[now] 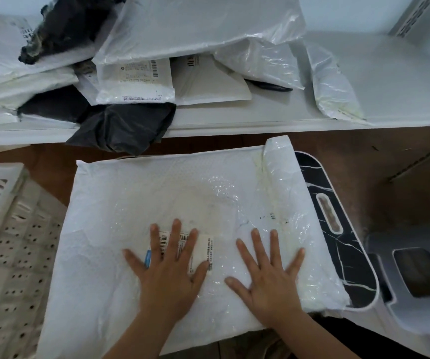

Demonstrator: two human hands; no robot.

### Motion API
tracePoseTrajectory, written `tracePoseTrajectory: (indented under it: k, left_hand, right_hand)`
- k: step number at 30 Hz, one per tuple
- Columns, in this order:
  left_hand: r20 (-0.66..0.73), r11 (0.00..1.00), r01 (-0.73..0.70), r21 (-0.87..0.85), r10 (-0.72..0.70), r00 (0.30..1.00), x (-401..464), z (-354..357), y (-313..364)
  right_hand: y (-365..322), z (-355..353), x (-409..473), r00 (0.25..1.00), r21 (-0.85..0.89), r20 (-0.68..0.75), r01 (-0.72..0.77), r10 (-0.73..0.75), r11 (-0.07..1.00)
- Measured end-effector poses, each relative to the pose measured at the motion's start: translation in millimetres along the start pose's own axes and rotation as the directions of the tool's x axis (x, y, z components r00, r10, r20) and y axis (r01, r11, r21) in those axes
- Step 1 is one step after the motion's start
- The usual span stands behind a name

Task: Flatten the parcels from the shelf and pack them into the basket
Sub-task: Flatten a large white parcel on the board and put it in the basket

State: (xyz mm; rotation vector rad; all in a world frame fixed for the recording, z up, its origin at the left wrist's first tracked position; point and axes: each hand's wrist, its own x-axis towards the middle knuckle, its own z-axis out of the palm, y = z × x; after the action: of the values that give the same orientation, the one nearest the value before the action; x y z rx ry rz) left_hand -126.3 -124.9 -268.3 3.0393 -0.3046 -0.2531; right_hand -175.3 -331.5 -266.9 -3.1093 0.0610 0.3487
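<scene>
left hand (168, 273) flat, fingers (175, 234) spread on barcode label (203, 251) | right hand (268, 278) flat, released | white parcel (136, 203)

A single head-worn view is given, aimed forward and steeply down, close over a white parcel (182, 216), the shelf (273, 115) seen beyond.

A black marble-patterned stool (338, 244) with white veins and an oval handle slot (329, 216) stands at the right on the brown floor (379, 174). Just beside it, further right, sits a grey plastic stool (413, 314) with a rounded rectangular opening (420, 273) in its top.
</scene>
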Motion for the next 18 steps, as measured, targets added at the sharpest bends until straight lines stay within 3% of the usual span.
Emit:
tracePoseTrajectory:
  k: [7,13,15,18]
  left_hand:
    - [0.006,1.000,-0.008,-0.019,0.008,1.000,0,-3,1]
    - [-0.166,0.995,-0.099,-0.031,0.092,0.982,21,-10,3]
    - [-0.228,0.992,-0.123,-0.023,0.115,0.967,42,-18,12]
    - [-0.205,0.988,-0.153,-0.002,0.149,0.967,73,-23,22]
  right_hand:
    - [24,-1,9,0.995,0.003,0.010,-0.098,0.098,0.995]
    - [40,-9,34,0.982,0.045,-0.003,-0.188,0.188,0.981]
    - [38,-16,44,0.977,0.034,0.059,-0.206,0.204,0.978]
    - [28,-25,60,0.964,0.077,-0.082,-0.247,0.253,0.966]
